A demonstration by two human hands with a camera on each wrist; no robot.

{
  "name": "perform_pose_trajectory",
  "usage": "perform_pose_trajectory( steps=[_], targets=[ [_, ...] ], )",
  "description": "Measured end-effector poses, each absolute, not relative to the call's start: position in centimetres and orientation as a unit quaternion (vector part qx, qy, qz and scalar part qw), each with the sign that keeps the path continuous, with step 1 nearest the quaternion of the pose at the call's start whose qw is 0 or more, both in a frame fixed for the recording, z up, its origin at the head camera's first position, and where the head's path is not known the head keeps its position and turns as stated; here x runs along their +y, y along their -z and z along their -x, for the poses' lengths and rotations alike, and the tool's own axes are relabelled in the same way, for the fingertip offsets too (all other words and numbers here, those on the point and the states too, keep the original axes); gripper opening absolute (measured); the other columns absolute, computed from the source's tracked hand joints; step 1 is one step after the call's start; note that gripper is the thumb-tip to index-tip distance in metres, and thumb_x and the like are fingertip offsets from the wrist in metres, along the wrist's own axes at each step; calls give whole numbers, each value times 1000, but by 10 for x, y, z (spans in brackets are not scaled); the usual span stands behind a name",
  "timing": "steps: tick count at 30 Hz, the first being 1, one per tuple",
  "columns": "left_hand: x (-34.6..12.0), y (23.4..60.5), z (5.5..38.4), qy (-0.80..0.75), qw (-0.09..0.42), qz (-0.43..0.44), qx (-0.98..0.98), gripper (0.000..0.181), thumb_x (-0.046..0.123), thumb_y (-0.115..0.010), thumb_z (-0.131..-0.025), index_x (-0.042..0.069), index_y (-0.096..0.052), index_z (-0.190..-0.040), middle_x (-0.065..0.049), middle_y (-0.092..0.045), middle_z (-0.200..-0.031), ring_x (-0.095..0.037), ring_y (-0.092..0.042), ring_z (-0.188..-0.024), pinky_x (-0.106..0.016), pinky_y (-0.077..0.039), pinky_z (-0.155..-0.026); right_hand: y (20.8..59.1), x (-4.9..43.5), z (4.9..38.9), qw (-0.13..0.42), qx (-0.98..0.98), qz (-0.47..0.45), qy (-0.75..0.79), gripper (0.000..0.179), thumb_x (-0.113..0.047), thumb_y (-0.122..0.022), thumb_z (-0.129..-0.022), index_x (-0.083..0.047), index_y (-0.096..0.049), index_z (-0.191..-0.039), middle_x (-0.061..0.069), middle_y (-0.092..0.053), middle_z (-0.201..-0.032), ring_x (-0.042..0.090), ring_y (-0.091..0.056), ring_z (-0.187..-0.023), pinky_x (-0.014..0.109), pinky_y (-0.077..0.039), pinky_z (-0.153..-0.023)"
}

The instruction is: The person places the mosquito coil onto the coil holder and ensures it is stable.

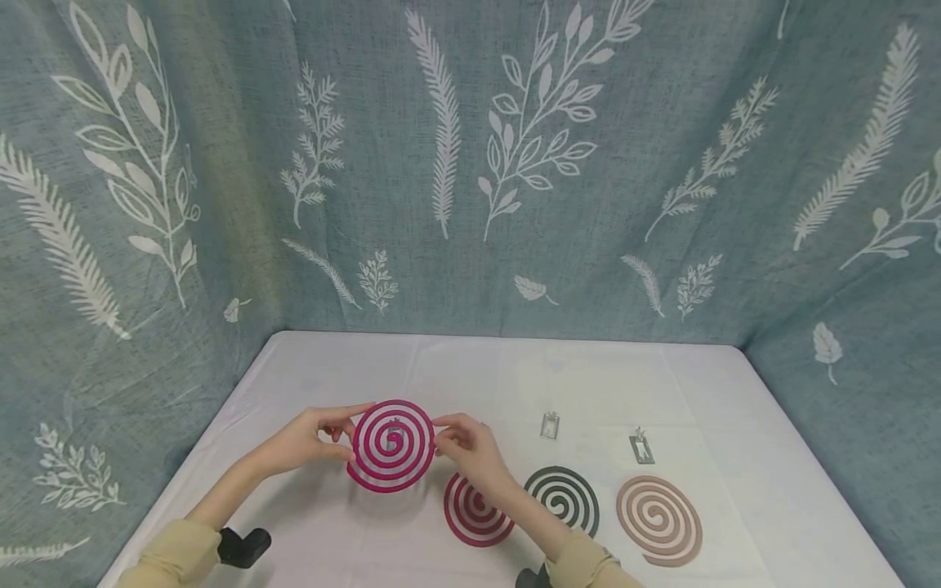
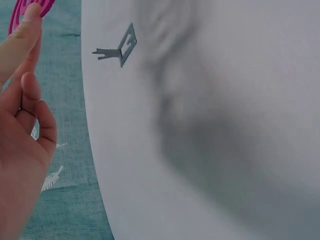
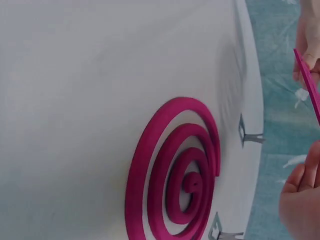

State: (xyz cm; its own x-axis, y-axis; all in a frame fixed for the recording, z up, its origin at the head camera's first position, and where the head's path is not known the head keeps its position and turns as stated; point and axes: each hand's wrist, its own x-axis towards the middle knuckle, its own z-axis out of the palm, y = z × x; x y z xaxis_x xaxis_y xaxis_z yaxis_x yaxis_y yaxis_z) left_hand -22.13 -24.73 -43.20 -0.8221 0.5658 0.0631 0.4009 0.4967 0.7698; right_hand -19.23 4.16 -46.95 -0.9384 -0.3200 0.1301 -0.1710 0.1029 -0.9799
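Note:
In the head view a bright pink mosquito coil is held up, its spiral face toward me. My left hand pinches its left edge between thumb and fingers. At the opposite edge, my right hand pinches the rim. Behind the raised coil, a small metal coil stand with an upright prong rests on the table, seen clearly in the left wrist view. Below my right forearm lies a second pink coil, flat and partly hidden in the head view.
A dark green coil and a tan coil lie to the right on the white table. Farther back are two more metal stands, one flat-looking and one with a raised prong. Blue-green leaf-patterned curtains surround the table.

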Motion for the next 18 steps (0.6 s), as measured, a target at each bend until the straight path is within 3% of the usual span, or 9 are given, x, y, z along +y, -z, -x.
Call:
perform_pose_trajectory(
  steps=[4, 7, 12, 18],
  targets=[
    [-243, 430, 222, -445, 95, -274, 847, 68, 17, -77, -77, 2, -48, -137, -3, -64, -85, -8, -47, -74, -24, -44, -62, 465, 42, 194, 46, 732, 146, 664, 27, -14, -58, -94, -9, -60, -121, 18, -67, -98, 7, -64, -85, 17, -49, -82],
    [-239, 429, 222, -466, 87, -267, 839, 68, 14, -77, -78, 1, -46, -137, -3, -65, -85, -6, -50, -73, -24, -46, -63, 462, 42, 196, 33, 721, 132, 679, 28, -13, -59, -93, -7, -60, -121, 21, -66, -98, 5, -63, -83, 16, -49, -83],
    [-235, 423, 221, -496, 74, -243, 831, 61, 11, -75, -80, 1, -48, -133, 0, -69, -86, -8, -54, -75, -24, -49, -66, 456, 44, 199, 16, 718, 118, 686, 27, -16, -59, -94, -6, -62, -119, 20, -67, -101, 3, -63, -85, 24, -50, -89],
    [-233, 417, 221, -514, 46, -210, 831, 53, 12, -70, -84, 4, -51, -133, 4, -67, -87, -6, -55, -77, -21, -47, -65, 449, 45, 201, 39, 704, 120, 699, 34, -22, -59, -94, -12, -59, -127, 16, -66, -110, 6, -63, -96, 36, -47, -100]
  ],
)
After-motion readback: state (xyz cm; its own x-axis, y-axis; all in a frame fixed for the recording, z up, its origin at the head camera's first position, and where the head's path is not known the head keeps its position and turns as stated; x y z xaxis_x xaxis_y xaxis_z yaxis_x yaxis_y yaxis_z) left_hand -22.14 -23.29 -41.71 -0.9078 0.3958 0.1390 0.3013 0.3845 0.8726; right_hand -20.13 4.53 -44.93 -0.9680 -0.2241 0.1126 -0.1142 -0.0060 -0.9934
